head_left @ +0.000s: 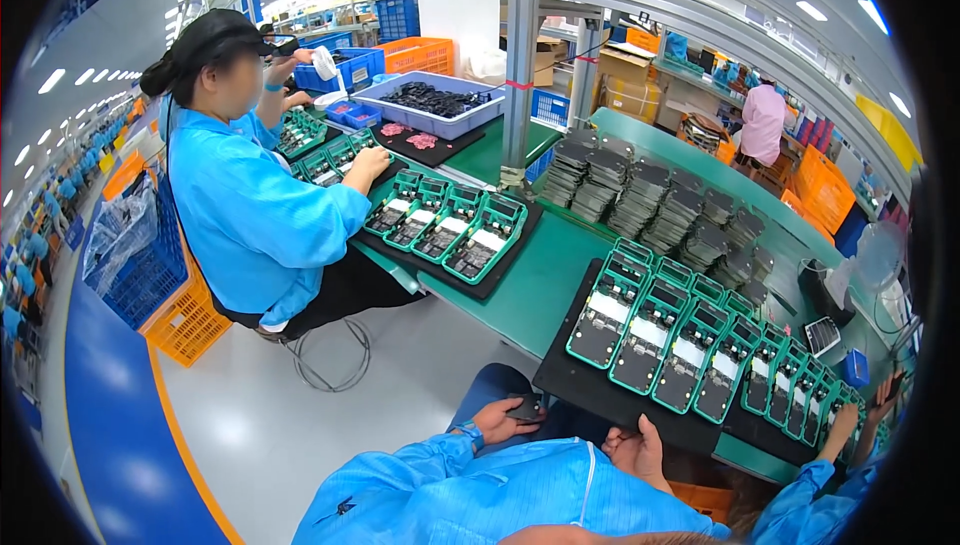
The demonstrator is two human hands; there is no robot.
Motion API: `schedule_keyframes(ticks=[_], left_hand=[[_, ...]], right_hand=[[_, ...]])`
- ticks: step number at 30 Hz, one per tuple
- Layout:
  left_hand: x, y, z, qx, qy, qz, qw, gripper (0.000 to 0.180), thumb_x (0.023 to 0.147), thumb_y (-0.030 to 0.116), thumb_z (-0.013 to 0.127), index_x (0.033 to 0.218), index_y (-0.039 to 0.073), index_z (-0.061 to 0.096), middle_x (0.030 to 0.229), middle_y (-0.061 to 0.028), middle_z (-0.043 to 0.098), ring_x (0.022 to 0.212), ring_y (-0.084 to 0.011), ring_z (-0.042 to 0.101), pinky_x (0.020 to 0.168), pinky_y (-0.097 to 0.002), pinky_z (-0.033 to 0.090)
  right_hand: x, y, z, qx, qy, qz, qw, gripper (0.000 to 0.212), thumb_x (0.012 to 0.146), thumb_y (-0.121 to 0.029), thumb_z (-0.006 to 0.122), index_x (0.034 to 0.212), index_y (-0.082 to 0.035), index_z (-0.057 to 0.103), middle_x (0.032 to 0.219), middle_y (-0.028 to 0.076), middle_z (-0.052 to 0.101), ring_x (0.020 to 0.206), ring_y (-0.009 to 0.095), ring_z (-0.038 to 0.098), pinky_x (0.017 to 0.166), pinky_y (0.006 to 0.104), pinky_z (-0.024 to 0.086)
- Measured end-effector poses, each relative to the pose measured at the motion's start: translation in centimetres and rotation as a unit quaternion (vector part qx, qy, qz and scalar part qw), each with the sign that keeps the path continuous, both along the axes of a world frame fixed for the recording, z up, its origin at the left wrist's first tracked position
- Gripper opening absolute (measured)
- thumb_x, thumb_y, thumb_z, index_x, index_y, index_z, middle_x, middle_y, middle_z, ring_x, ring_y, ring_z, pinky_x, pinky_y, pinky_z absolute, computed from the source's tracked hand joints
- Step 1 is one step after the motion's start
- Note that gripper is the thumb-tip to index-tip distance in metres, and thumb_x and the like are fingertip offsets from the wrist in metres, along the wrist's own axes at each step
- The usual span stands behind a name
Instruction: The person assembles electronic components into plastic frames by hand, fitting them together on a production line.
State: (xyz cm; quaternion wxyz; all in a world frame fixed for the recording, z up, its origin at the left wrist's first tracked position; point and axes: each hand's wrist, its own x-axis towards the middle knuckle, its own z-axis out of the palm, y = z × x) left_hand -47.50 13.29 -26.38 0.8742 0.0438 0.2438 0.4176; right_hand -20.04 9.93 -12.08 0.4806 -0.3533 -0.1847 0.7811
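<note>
My left hand (pixel 500 423) is low over my lap, its fingers closed round a small dark flat plate (pixel 525 407). To its right, my right hand (pixel 638 453) is at the front edge of a black mat (pixel 610 400), thumb over the edge and fingers curled against it. Part of its grip is hidden. The mat juts past the table edge. On it stand green frames (pixel 640 333) in rows, each holding a dark device panel with a white strip.
Stacks of grey flat plates (pixel 640 205) cover the green table (pixel 480 310) beyond the frames. A co-worker in blue (pixel 255 205) sits at left beside another frame-laden mat (pixel 485 280). Another person's hands (pixel 845 427) work at far right. A metal post (pixel 520 75) rises from the table.
</note>
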Motion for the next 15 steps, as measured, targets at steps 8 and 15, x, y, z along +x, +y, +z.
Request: schedule_keyframes(ticks=[8, 15], left_hand=[[0.7, 0.4, 1.0, -0.016, 0.017, -0.017, 1.0, 0.045, 0.098, 0.023, 0.035, 0.133, -0.005, 0.037, 0.13, -0.0221, 0.049, 0.124, -0.0342, 0.044, 0.106, -0.0483, 0.031], [1.2, 0.4, 0.8, -0.015, -0.014, -0.042, 0.999, 0.044, 0.098, 0.023, 0.034, 0.132, -0.005, 0.037, 0.13, -0.0239, 0.048, 0.125, -0.0353, 0.043, 0.107, -0.049, 0.031]], right_hand=[[0.0, -0.1, 0.1, -0.005, 0.014, 0.001, 1.0, 0.046, 0.091, -0.044, 0.047, 0.092, -0.001, 0.062, 0.078, 0.013, 0.063, 0.069, 0.021, 0.055, 0.068, 0.0344, 0.044], [0.1, -0.6, 0.3, 0.004, 0.02, 0.007, 1.0, 0.046, 0.092, -0.044, 0.045, 0.092, -0.001, 0.062, 0.078, 0.012, 0.062, 0.07, 0.021, 0.054, 0.069, 0.0341, 0.043]])
